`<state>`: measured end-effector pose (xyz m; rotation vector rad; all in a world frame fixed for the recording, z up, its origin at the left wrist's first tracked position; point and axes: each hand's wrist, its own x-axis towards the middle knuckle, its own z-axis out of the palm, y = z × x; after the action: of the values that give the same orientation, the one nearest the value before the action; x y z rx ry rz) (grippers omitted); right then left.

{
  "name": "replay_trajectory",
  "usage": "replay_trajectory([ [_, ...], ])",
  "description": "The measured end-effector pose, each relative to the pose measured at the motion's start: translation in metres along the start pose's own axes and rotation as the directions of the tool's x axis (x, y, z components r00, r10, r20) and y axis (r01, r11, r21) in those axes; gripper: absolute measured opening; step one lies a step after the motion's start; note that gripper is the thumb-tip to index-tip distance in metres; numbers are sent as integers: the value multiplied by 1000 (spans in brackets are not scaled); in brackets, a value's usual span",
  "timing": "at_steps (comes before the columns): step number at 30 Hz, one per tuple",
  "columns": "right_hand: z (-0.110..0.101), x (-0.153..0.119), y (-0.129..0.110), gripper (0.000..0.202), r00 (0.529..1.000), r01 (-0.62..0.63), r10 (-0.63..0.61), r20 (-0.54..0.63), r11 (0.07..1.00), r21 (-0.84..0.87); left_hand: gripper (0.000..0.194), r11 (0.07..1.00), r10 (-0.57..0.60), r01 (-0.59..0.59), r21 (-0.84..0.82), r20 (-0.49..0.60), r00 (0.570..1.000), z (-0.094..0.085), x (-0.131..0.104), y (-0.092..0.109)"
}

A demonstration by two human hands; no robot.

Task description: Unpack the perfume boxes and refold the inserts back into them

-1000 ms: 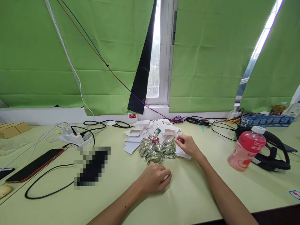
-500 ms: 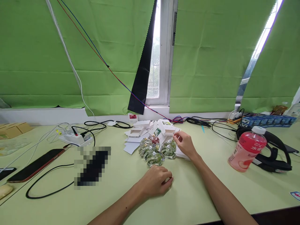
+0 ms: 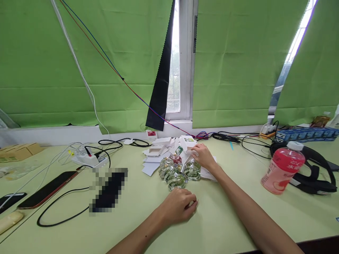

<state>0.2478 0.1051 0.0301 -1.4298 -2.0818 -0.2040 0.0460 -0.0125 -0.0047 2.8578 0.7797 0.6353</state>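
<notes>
One white cardboard box (image 3: 189, 149), seemingly pinched by my right hand (image 3: 203, 156), needs gentle pressure next; my left hand (image 3: 180, 205) curls loosely.

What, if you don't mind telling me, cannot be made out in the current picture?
All in the head view:
Inside of the left hand: hidden by its back and curled fingers.
Whether the right hand grips or merely touches the white box: contact too small to tell.
Dark object: blurred by coarse pixels.
Phone-like device: cut off by the left edge.
</notes>
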Motion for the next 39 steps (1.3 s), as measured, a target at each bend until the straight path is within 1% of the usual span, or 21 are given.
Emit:
replay_trajectory([
  [6,1,8,-3,10,998,24,-21,60,999,-41,27,1000,18,-18,3,-14,1000,-2,1,1],
  [9,0,10,-4,8,998,31,-28,50,998,-55,26,999,31,-31,12,-13,999,-4,1,1],
  [12,-3,10,-7,8,999,34,-34,16,998,-55,26,999,43,-43,22,-12,999,-4,1,1],
  [17,-11,9,-10,9,997,12,-14,-75,1000,-29,27,997,63,-61,42,-30,998,-3,0,0],
  [20,-15,9,-12,12,979,9,2,-204,999,53,28,995,85,-79,69,-87,993,-4,0,1],
  [23,-20,5,-18,18,936,46,3,-352,990,132,24,991,109,-90,100,-195,975,-9,1,3],
  [26,-28,-3,-30,19,892,108,-20,-451,980,170,15,988,145,-120,94,-326,934,-15,3,4],
  [28,-33,-11,-40,17,864,172,-56,-501,967,189,11,987,158,-140,73,-435,887,-18,3,2],
  [30,-34,-20,-50,14,837,232,-91,-540,952,200,16,992,127,-117,54,-533,836,-20,2,-1],
  [32,-33,-28,-59,13,812,290,-131,-569,936,199,24,999,39,-46,3,-600,799,-20,0,-5],
  [34,-31,-36,-66,14,788,341,-174,-591,922,183,32,995,-89,42,-88,-634,768,-20,-1,-9],
  [36,-27,-42,-72,15,773,381,-220,-595,911,158,37,974,-217,120,-191,-647,731,-22,-1,-11],
  [39,-23,-47,-80,16,753,431,-293,-589,896,106,42,921,-380,212,-327,-637,671,-28,0,-12],
])
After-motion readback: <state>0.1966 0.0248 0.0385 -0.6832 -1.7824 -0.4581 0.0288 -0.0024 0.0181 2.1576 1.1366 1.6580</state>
